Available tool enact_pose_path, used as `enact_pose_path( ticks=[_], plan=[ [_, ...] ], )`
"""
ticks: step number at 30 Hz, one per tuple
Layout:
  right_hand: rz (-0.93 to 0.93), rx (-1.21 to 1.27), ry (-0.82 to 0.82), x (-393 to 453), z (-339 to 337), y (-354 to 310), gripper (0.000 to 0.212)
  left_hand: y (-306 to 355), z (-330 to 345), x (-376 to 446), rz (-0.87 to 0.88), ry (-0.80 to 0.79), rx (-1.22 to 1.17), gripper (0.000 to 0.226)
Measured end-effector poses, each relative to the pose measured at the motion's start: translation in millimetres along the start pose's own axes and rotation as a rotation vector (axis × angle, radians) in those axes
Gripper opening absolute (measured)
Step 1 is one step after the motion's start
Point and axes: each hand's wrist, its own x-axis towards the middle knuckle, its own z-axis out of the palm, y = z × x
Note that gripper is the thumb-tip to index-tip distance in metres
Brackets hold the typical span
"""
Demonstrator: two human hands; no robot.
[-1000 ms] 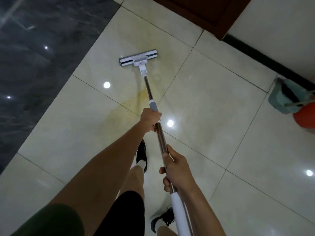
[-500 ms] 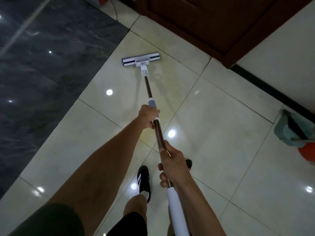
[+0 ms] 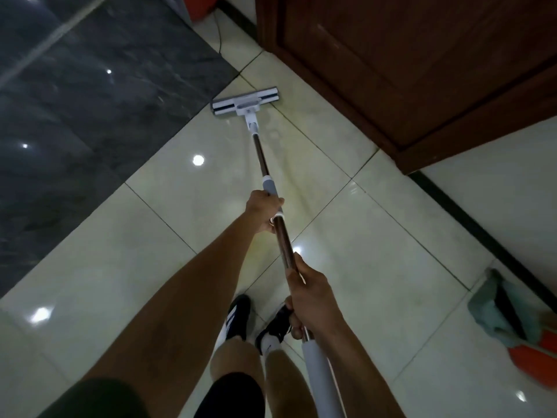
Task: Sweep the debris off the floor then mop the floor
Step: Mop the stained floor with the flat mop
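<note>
Beside the wooden door [image 3: 422, 64], the mop head [image 3: 244, 104] now lies flat on the cream floor tiles [image 3: 376, 242], closer to the door's lower edge than half a second ago and level with the corner of the dark stone slab [image 3: 90, 101]. Both shoes [image 3: 238, 316] now show side by side below the hands, where one second ago they stood staggered. The mop pole [image 3: 272, 206] runs from the head back toward the person. The left hand [image 3: 265, 211] grips the pole at its grey collar, fingers wrapped round it; the right hand [image 3: 310, 300] grips the pole farther from the door, just above the white foam sleeve, fingers curled round the shaft. A faint yellowish streak marks the tile beneath the pole near the left hand. Ceiling lights reflect as bright spots on the glossy tiles and on the slab. The slab borders the tiles on the side of the mop head away from the door, its edge running diagonally. From the door's near corner, a black skirting strip [image 3: 470, 218] runs along the white wall [image 3: 497, 182]. Farther along that strip from the door, a teal dustpan [image 3: 494, 315] and an orange object [image 3: 539, 360] rest on the floor. A thin cable [image 3: 219, 31] lies on the tile between the slab and the door. Open tile extends between the pole and the skirting strip.
</note>
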Motion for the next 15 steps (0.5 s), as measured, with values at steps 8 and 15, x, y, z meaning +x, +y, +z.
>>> enact_pose_path(
  ticks=[8, 15],
  plan=[
    [-0.012, -0.141, -0.012, 76.8, -53.2, -73.4, 0.031, 92.0, 22.1, 47.8, -0.008, 0.013, -0.087, 0.018],
    [0.127, -0.120, -0.038, 101.4, -145.3, -108.9, 0.021, 126.6, 86.8, 57.0, -0.077, -0.045, -0.120, 0.026]
  ],
)
